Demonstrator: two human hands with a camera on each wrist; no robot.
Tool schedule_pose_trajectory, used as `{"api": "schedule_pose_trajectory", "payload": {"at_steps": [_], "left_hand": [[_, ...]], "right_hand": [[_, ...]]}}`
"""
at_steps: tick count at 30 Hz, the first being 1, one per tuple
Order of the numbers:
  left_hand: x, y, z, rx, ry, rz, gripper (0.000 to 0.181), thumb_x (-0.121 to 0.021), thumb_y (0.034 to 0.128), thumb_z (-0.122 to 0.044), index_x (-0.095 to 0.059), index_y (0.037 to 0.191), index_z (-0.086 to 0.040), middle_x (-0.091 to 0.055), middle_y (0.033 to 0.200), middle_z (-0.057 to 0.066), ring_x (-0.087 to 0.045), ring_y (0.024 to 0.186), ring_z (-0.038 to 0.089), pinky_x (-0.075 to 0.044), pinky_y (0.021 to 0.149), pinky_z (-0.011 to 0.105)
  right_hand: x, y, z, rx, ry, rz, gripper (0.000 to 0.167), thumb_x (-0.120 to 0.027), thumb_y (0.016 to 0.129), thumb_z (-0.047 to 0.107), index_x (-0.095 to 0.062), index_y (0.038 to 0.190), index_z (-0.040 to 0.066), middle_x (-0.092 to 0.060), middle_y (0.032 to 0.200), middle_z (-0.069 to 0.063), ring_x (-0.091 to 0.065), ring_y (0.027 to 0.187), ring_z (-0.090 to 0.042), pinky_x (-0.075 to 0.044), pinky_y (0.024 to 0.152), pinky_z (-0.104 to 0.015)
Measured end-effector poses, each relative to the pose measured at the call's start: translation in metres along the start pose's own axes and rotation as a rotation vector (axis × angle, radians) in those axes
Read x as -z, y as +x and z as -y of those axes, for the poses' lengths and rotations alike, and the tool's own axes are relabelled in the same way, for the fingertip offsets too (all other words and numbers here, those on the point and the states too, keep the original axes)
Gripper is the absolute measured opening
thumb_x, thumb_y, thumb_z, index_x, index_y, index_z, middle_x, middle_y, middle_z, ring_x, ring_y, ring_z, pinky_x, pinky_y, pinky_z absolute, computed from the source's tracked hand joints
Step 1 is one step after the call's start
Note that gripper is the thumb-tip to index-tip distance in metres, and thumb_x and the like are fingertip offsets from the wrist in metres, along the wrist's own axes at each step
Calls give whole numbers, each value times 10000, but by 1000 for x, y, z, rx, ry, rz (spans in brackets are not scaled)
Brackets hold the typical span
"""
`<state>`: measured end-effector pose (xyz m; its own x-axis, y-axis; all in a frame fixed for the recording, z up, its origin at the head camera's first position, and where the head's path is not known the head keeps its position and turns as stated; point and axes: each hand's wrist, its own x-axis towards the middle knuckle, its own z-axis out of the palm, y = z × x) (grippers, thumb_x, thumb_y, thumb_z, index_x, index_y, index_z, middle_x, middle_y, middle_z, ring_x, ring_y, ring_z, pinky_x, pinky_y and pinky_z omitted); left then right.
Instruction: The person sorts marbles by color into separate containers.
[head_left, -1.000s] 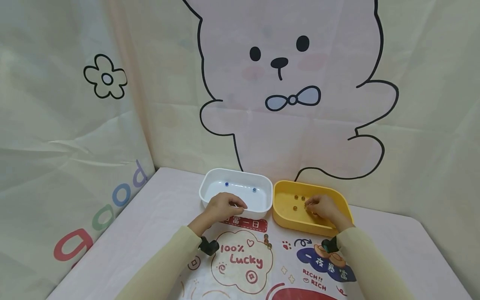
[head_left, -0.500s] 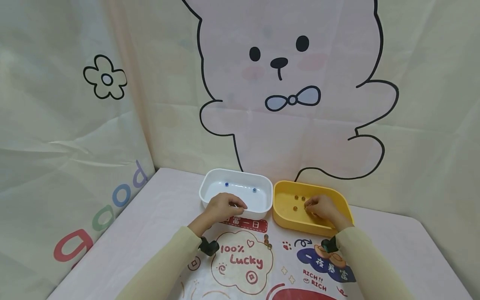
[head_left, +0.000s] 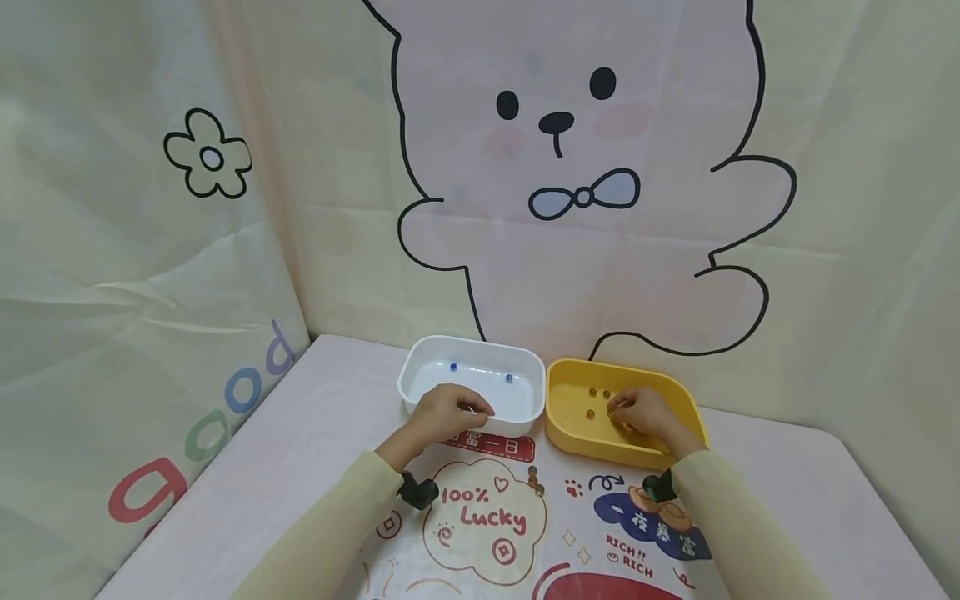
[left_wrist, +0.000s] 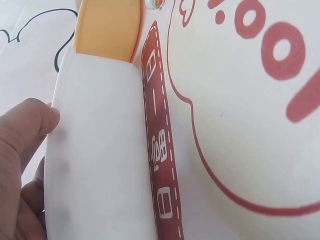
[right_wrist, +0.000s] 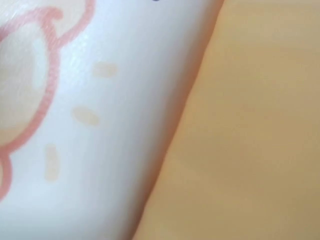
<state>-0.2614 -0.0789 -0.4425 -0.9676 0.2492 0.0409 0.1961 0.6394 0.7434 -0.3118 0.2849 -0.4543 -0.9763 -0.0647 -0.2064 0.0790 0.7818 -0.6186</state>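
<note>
My left hand reaches over the near rim of a white tray. In the left wrist view its thumb touches the rim. The other fingers bend down inside the tray, and whether anything lies between the fingertips is hidden. Two blue beads, a left one and a right one, lie in this tray. My right hand dips into a yellow tray with its fingers bent downward among amber beads. At its fingertips I cannot tell whether a bead is pinched. The right wrist view shows no hand.
A few brownish beads lie on the printed tablecloth in front of the trays. Both trays stand side by side near the back edge, close to a hanging cloth with a bear drawing.
The camera view shifts very slightly. Both hands keep almost the same places at the trays, and the beads and trays stay where they are.
</note>
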Motion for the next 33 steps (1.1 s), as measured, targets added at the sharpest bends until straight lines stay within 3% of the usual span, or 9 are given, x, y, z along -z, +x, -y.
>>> {"api": "schedule_pose_trajectory", "payload": {"at_steps": [5, 12, 20, 26, 33], "left_hand": [[0, 0, 0, 12, -8, 7, 52, -725, 826, -305, -745, 853, -346, -694, 934, -141, -576, 895, 113, -468, 826, 351], [0, 1, 1, 17, -21, 12, 55, -722, 828, -309, -741, 848, -356, -691, 939, -141, -574, 901, 120, -464, 825, 361], [0, 0, 1, 23, -15, 15, 50, -723, 824, -318, -738, 839, -364, -690, 928, -152, -574, 896, 110, -457, 823, 362], [0, -1, 1, 25, -20, 17, 44, -721, 825, -323, -739, 847, -356, -691, 937, -144, -576, 900, 114, -463, 831, 373], [0, 0, 2, 16, -10, 8, 49, -719, 824, -322, -739, 848, -359, -690, 942, -142, -577, 894, 114, -468, 819, 354]], "right_hand": [[2, -2, -1, 38, -1, -4, 259, -672, 843, 104, -675, 1081, 3, -604, 906, -115, -521, 707, -183, -454, 615, -259], [7, -10, 2, 30, 15, -7, 307, -671, 856, 113, -639, 1146, 18, -597, 947, -123, -524, 770, -196, -464, 651, -259], [10, -26, 5, 146, -12, -43, 299, -680, 848, 130, -656, 1116, 1, -645, 957, -145, -532, 797, -214, -452, 647, -272], [9, -38, 4, 187, -60, -66, 302, -677, 878, 212, -663, 1127, 42, -684, 1021, -131, -584, 905, -232, -484, 737, -286], [10, -49, 7, 228, -62, -105, 313, -678, 882, 221, -663, 1133, 36, -685, 1028, -135, -621, 880, -223, -535, 751, -301]]}}
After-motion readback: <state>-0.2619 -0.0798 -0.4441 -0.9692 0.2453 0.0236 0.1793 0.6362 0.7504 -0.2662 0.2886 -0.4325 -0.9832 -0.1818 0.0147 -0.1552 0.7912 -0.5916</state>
